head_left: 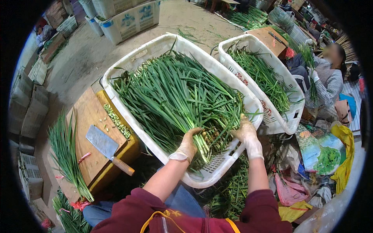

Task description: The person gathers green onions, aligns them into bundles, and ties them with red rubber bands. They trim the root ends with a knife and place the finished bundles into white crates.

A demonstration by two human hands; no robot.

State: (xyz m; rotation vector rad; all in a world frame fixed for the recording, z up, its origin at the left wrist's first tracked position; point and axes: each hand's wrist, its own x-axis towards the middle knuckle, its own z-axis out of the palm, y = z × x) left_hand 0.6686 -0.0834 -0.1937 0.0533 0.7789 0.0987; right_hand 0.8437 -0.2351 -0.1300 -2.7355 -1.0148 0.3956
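A large white plastic crate [142, 128] in front of me holds a heap of green garlic chives [177, 87], their pale stem ends towards me. My left hand [187, 145], in a soiled light glove, is closed around a bundle of chive stems [201, 145] near the crate's near end. My right hand [246, 132], gloved too, is at the crate's right inner side, against leaves and stems; its fingertips are partly hidden, so its hold is unclear. To the left a cleaver [103, 142] with a wooden handle lies on a wooden board [90, 116], beside cut stem pieces [116, 121] and a bundle of chives [68, 154].
A second white crate [271, 116] with chives stands at the right. Beyond it sits a person [329, 75] holding chives. Stacked crates [131, 23] stand at the back. Plastic bags [291, 189] lie at lower right, and loose leaves [233, 186] below the main crate.
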